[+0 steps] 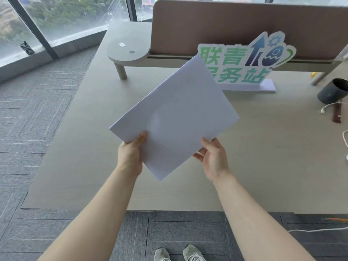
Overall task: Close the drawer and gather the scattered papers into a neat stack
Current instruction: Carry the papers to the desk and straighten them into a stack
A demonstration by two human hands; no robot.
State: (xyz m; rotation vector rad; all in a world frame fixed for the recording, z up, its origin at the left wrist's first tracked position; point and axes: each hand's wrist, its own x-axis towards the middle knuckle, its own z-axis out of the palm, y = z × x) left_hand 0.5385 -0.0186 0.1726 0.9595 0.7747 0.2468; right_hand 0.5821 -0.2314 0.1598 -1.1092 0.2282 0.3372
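Observation:
A stack of white papers (177, 117) is lifted above the pale wooden desk (263, 157), turned diagonally with one corner pointing toward me. My left hand (131, 153) grips the stack's lower left edge, thumb on top. At the lower right edge, my right hand (212, 157) holds the same stack, fingers under it and thumb on the sheet. The sheets lie flush, with only a thin layered edge showing along the left side. No drawer is in view.
A green and blue cut-out sign (246, 59) stands behind the papers, against a brown divider panel (244, 25). A dark cup (333, 91) lies tipped at the right, beside white cables (331, 106). A small raised shelf (128, 49) sits at the back left. Grey carpet surrounds the desk.

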